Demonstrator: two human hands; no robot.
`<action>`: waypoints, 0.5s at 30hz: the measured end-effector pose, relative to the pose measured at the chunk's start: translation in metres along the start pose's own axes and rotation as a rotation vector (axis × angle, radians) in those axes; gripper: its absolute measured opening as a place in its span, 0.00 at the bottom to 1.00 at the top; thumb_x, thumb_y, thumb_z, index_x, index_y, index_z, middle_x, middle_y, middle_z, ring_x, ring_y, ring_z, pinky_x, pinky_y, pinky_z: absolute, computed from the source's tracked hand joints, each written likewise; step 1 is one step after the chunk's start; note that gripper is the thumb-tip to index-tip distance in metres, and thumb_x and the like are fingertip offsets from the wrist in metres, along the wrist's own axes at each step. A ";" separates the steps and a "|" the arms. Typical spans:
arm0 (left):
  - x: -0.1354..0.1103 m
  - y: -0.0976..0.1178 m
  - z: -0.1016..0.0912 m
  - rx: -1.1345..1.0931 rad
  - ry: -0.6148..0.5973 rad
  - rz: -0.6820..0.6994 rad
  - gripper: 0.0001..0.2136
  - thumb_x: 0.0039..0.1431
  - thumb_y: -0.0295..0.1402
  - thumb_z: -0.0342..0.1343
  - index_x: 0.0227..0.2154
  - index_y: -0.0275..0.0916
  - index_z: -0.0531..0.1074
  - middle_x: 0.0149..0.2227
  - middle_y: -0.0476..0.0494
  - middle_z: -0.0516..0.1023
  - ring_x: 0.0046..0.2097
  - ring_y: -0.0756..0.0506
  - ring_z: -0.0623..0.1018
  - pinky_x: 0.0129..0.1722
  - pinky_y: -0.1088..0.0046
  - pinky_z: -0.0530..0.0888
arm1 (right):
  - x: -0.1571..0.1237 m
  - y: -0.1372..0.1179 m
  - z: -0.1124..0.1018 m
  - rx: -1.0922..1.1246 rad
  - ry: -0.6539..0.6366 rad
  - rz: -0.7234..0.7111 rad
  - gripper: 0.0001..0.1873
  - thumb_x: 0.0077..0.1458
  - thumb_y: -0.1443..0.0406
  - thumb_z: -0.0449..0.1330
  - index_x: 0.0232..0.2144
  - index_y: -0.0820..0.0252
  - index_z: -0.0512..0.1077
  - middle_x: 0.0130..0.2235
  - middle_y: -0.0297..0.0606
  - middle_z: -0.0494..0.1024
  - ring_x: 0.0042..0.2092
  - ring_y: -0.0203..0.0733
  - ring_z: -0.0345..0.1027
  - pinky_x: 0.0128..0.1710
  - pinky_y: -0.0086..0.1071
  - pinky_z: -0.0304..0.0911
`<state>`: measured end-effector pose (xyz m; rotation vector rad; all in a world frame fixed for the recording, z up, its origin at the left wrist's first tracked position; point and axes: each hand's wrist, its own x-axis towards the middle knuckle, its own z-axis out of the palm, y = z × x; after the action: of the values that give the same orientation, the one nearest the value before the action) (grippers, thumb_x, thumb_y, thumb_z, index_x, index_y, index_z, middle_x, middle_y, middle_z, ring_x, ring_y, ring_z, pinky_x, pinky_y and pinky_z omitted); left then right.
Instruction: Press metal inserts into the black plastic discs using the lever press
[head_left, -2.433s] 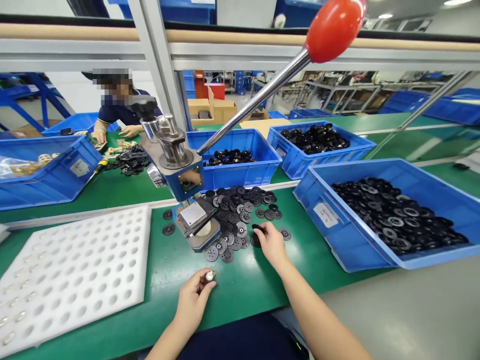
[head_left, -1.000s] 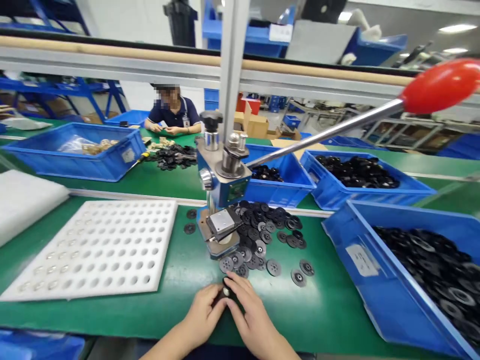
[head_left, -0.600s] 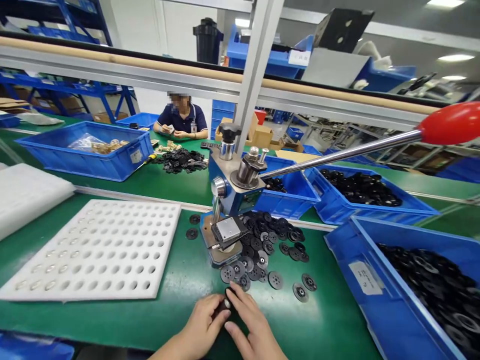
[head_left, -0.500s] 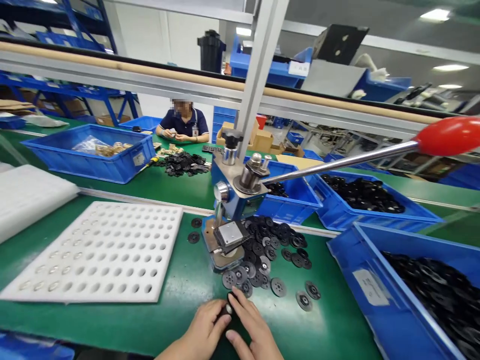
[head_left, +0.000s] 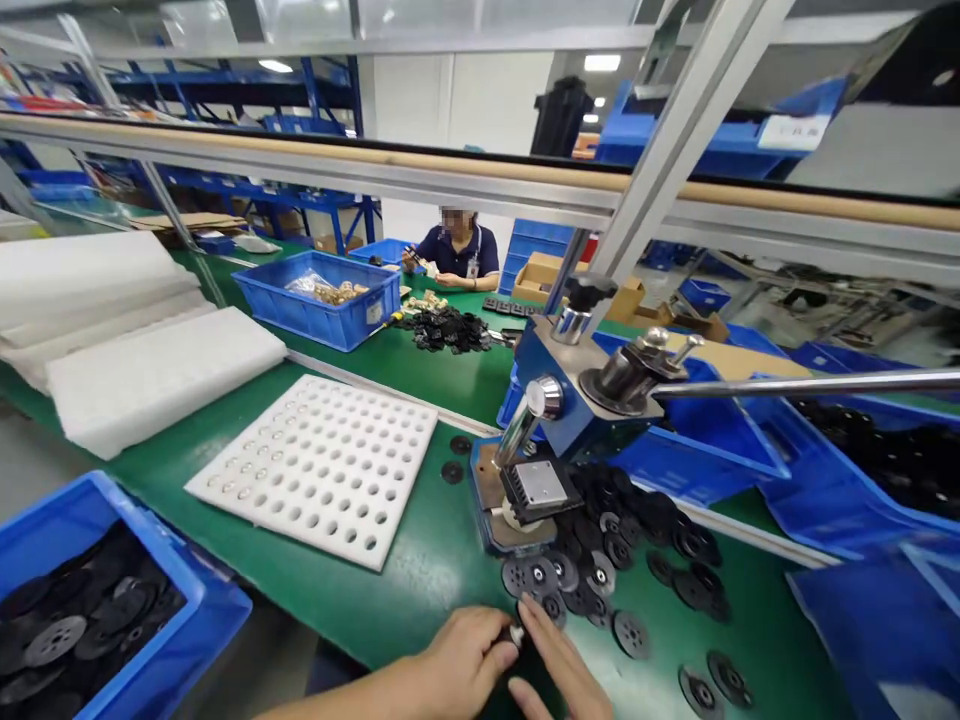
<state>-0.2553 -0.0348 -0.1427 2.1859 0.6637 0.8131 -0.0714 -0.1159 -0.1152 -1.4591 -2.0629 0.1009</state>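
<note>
Both my hands meet at the near edge of the green bench. My left hand (head_left: 461, 665) is closed around a small black part with a metal tip (head_left: 514, 634). My right hand (head_left: 562, 670) has its fingers pressed onto the same part from the right. Just beyond them lies a heap of black discs (head_left: 615, 545). A blue hand press (head_left: 559, 400) stands behind the heap, its long steel lever (head_left: 810, 383) reaching off to the right.
A white foam tray with holes (head_left: 322, 465) lies left of the press. A blue bin of black discs (head_left: 71, 625) sits at lower left, other blue bins (head_left: 840, 480) to the right. White foam sheets (head_left: 142, 370) are stacked far left. Another person (head_left: 459, 250) works across the bench.
My view has swung left and down, bringing the lower-left bin and foam stack into sight. Earlier my right hand picked a disc from the heap, then joined my left hand on the part.
</note>
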 end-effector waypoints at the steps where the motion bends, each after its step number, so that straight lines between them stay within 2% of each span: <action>1: -0.003 0.006 -0.006 -0.019 -0.004 -0.029 0.13 0.68 0.36 0.45 0.38 0.38 0.73 0.33 0.40 0.79 0.35 0.44 0.77 0.39 0.69 0.73 | 0.001 -0.009 -0.004 -0.012 0.005 0.017 0.38 0.59 0.60 0.62 0.68 0.44 0.54 0.63 0.38 0.68 0.60 0.52 0.68 0.54 0.38 0.72; 4: -0.007 0.011 -0.016 -0.070 -0.037 -0.094 0.11 0.67 0.34 0.47 0.43 0.38 0.74 0.37 0.39 0.80 0.38 0.42 0.78 0.43 0.65 0.74 | 0.003 -0.035 -0.009 -0.042 0.024 0.106 0.37 0.61 0.61 0.60 0.69 0.50 0.53 0.67 0.44 0.61 0.64 0.53 0.62 0.59 0.45 0.68; 7: -0.007 0.007 -0.017 -0.106 -0.029 -0.080 0.11 0.66 0.35 0.51 0.47 0.39 0.74 0.40 0.38 0.80 0.41 0.41 0.79 0.46 0.64 0.75 | 0.006 -0.053 -0.008 -0.026 0.051 0.148 0.35 0.62 0.61 0.59 0.68 0.52 0.55 0.66 0.45 0.62 0.65 0.51 0.61 0.60 0.46 0.67; 10: -0.005 0.009 -0.020 -0.109 0.010 -0.056 0.11 0.65 0.35 0.53 0.47 0.41 0.75 0.38 0.40 0.80 0.41 0.41 0.79 0.45 0.64 0.76 | 0.009 -0.059 -0.006 0.003 0.099 0.144 0.33 0.63 0.62 0.58 0.68 0.51 0.55 0.66 0.45 0.63 0.65 0.50 0.62 0.61 0.46 0.66; 15: 0.000 0.021 -0.029 -0.083 -0.019 -0.034 0.12 0.67 0.35 0.47 0.42 0.40 0.75 0.39 0.39 0.81 0.40 0.41 0.79 0.44 0.65 0.76 | 0.011 -0.056 0.001 0.044 0.080 0.107 0.37 0.64 0.61 0.55 0.71 0.53 0.46 0.67 0.46 0.61 0.65 0.52 0.61 0.61 0.46 0.65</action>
<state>-0.2720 -0.0353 -0.1110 2.1001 0.6450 0.7880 -0.1206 -0.1283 -0.0893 -1.5216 -1.9070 0.1283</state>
